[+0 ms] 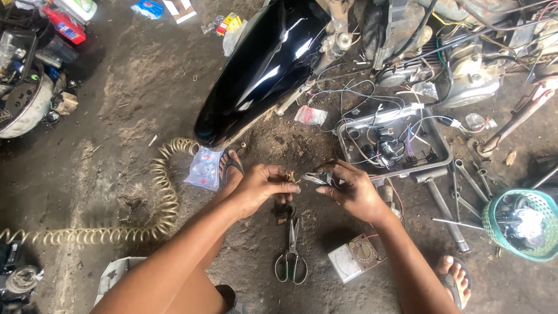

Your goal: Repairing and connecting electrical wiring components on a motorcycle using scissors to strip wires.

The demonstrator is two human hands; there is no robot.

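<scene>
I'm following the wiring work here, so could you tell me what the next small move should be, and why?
Probably close the pliers in the right hand onto the small brass terminal pinched by the left hand. The plier tips already point at it and sit almost touching, with both hands raised above the scissors.

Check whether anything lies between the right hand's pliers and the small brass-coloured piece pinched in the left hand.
Nothing visible does. The left hand pinches the small brass-coloured piece at its fingertips, and the pliers in the right hand point straight at it across a short open gap. The scissors lie on the floor below.
</scene>
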